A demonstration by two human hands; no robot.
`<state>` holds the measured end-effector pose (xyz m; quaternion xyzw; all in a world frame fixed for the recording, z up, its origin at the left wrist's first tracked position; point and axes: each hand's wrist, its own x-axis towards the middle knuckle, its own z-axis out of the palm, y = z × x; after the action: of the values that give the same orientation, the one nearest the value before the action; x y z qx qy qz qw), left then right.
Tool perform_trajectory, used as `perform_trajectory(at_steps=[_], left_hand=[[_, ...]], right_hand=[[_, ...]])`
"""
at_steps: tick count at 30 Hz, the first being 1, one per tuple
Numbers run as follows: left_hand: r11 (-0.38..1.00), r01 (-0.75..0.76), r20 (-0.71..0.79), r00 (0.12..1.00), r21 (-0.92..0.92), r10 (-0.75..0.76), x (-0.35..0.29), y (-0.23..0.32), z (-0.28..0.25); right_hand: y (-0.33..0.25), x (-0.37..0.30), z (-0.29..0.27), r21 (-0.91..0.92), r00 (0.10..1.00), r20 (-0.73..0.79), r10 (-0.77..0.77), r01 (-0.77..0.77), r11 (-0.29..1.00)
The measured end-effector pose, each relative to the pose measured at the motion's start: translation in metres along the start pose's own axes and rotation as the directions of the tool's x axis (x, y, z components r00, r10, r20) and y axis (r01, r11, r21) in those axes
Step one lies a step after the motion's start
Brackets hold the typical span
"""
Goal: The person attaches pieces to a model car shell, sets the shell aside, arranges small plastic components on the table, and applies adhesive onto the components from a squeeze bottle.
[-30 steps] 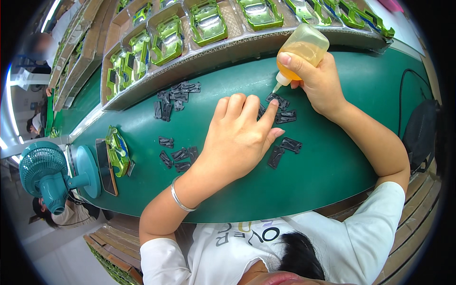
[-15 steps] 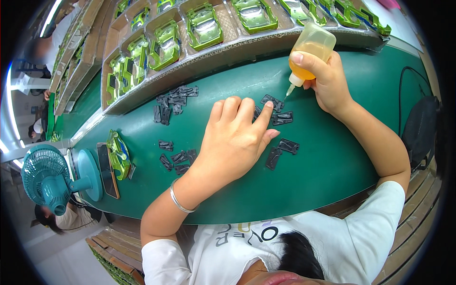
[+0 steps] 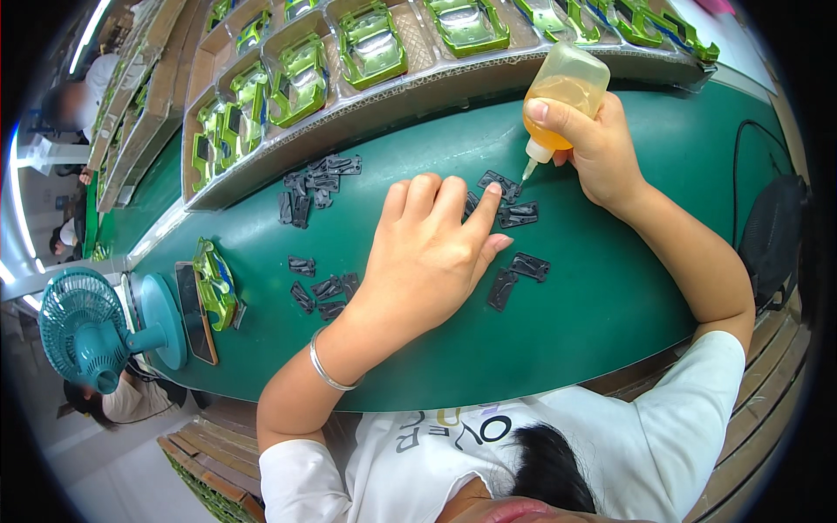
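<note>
My right hand (image 3: 600, 157) is closed round a clear squeeze bottle (image 3: 568, 77) of amber liquid, tipped with its thin nozzle downward. The nozzle tip is beside a small black plastic part (image 3: 508, 186); whether they touch, I cannot tell. My left hand (image 3: 423, 257) lies palm down, its index fingertip on that part and its fingers somewhat apart. Another black part (image 3: 520, 214) lies just below the fingertip, and one more is partly hidden under the finger. Closer to me are two further black parts (image 3: 529, 267), touching at their corners.
Several black parts (image 3: 323, 180) lie in a far-left heap, others (image 3: 328, 288) beside my left wrist. A cardboard tray (image 3: 392, 91) of green shells spans the back. At left are a green shell (image 3: 215, 283), a phone (image 3: 195, 314) and a teal fan (image 3: 83, 327); at right, a black bag (image 3: 772, 235).
The bottle and its nozzle have shifted slightly to the left, with my right hand around it. My left fingertip stays on the same black part.
</note>
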<state>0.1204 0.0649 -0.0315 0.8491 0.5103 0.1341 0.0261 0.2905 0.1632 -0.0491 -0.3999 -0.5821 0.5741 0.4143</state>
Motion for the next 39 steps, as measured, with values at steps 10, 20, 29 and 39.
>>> perform_trajectory(at_steps=[10, 20, 29, 39], left_hand=[[1.000, 0.002, -0.002, 1.000, 0.004, -0.002, -0.001, 0.000, -0.001], [1.000, -0.010, -0.073, 0.997, -0.017, 0.009, 0.000, -0.002, 0.002], [0.996, -0.077, 0.048, 0.996, -0.044, 0.079, -0.006, 0.020, -0.002], [0.996, -0.077, 0.056, 0.995, -0.046, 0.079, -0.005, 0.019, -0.001]], right_hand=[[0.001, 0.000, -0.001, 0.019, 1.000, -0.020, -0.008, 0.008, 1.000], [-0.004, -0.009, -0.017, 0.051, 0.996, 0.063, 0.065, -0.068, 0.996], [-0.009, -0.009, -0.011, -0.003, 0.995, 0.073, 0.073, -0.073, 0.997], [-0.006, -0.010, -0.010, -0.030, 0.996, 0.067, 0.055, -0.053, 0.998]])
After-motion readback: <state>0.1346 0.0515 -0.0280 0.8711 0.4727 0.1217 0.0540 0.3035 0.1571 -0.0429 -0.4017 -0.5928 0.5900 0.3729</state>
